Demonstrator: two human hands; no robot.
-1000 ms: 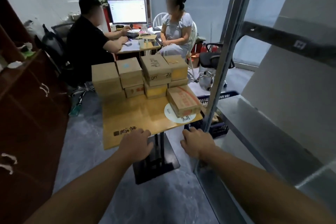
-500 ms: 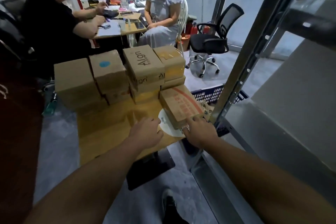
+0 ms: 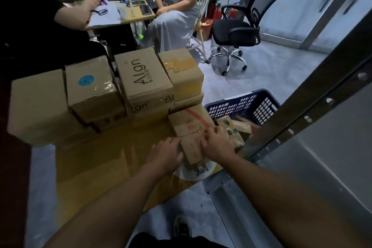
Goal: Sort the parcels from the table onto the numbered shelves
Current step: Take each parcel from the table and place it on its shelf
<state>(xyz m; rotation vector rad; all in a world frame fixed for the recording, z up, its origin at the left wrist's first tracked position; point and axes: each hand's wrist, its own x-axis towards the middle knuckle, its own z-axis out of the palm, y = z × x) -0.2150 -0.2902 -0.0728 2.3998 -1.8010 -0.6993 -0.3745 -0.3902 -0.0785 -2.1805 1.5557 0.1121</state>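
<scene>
Parcel [image 3: 190, 125] is lying at the desk's [image 3: 96, 159] near right corner, just before stacked boxes [image 3: 141, 78]. Left grip [image 3: 167, 154] is curling against its left side; right grip [image 3: 216, 143] is clasping its right edge. Basket [image 3: 241, 104] is sitting beside the desk.

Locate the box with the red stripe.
Head view, right of centre: the striped box lies at the near right corner of the table, between the left hand and right hand, left of the blue basket.
</scene>
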